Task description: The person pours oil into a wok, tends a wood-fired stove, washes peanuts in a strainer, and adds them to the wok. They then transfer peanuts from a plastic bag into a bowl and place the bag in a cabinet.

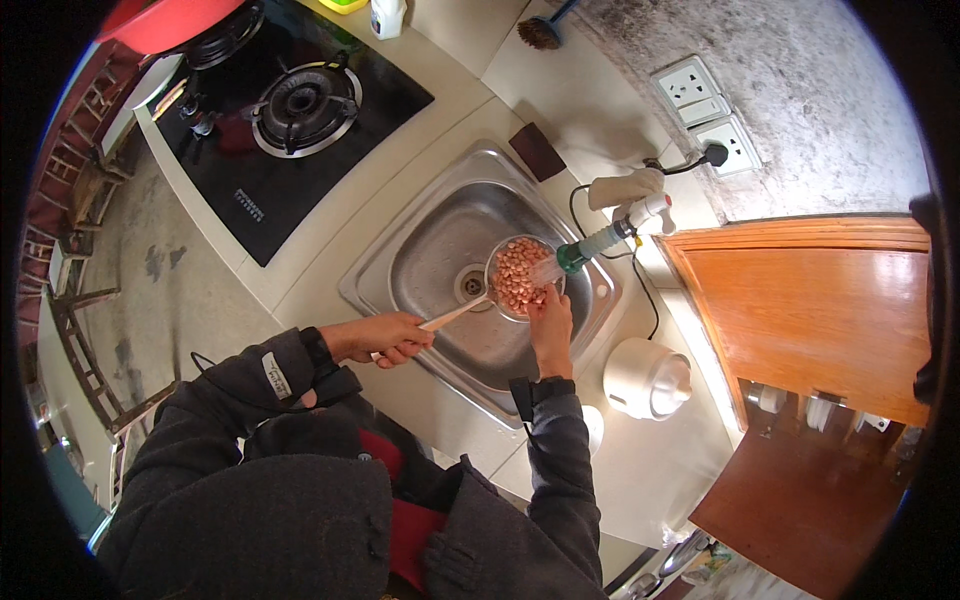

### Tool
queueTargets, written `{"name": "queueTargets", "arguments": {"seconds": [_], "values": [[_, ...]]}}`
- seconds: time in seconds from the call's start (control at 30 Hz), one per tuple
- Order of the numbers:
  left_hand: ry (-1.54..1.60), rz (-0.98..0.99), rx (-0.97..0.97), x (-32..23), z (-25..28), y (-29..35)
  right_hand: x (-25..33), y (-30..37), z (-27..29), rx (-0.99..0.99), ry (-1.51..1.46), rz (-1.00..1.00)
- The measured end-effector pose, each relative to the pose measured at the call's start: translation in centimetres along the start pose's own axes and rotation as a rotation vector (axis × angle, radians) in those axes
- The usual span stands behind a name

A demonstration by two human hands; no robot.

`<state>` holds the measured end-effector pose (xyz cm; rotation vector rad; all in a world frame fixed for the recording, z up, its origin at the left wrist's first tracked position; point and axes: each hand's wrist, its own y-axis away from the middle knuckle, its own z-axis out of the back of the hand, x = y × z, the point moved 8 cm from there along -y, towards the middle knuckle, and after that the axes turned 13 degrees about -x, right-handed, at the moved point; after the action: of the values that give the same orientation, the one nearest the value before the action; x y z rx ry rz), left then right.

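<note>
Reddish-pink peanuts point(517, 268) fill a round long-handled vessel point(489, 276) that looks like a strainer, over the steel sink point(420, 255). My left hand point(385, 338) is closed around its pale handle point(455, 314). At the vessel's near right side, my right hand point(551, 322) has its fingers bunched together among the peanuts. Whatever those fingertips pinch is hidden. Just above stands the tap point(610, 236) with a green nozzle point(571, 258), and water point(546, 270) runs from it onto the peanuts. The sink drain point(472, 284) lies left of the vessel.
A black gas hob point(300, 180) is at the upper left, with a red pan point(175, 22) on its far burner. A white rounded appliance point(648, 379) stands right of the sink, below a black cord point(653, 300). A dark brown block point(537, 152) lies behind the sink.
</note>
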<state>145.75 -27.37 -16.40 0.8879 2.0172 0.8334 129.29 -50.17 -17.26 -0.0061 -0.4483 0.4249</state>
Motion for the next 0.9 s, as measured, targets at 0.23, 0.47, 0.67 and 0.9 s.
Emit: {"name": "queueTargets", "arguments": {"seconds": [0.23,0.47,0.67,0.9], "values": [[-0.046,-0.015,-0.064,-0.3,0.3,0.5,3.5,-1.5,0.0,-0.015,-0.137,0.098],[-0.094,-0.010,-0.088,-0.5,0.4,0.5,5.1,-1.1,-0.8,0.054,-0.044,0.133],[-0.108,-0.020,-0.106,-0.4,0.4,0.5,4.5,-1.5,-2.7,0.221,0.091,0.086],[-0.075,-0.010,-0.075,-0.2,0.7,0.2,4.3,-1.7,-0.2,0.087,-0.125,0.197]]}}
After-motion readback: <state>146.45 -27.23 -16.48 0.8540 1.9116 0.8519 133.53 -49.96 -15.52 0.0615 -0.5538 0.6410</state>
